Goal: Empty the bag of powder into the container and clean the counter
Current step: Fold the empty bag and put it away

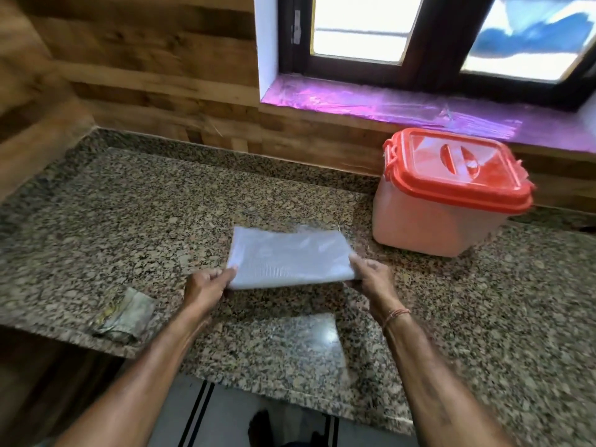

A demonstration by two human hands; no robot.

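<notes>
Speckled granite counter (129, 221): at mid-frame my left hand (206, 287) and right hand (371, 279) pinch flat translucent white plastic bag (287, 259) by its near corners; crumpled cloth (125, 316) lower left; lidded red-topped plastic container (451, 191) upper right.

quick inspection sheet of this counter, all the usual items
surface: speckled granite counter, no spilled powder visible
job's things: flat whitish plastic bag held at its near corners; pink plastic container with its orange lid on
clutter: crumpled grey cloth near front edge
grips: left hand and right hand both pinch the bag
cables: nothing seen
surroundings: wood-panelled wall, dark-framed window, purple film on sill
</notes>
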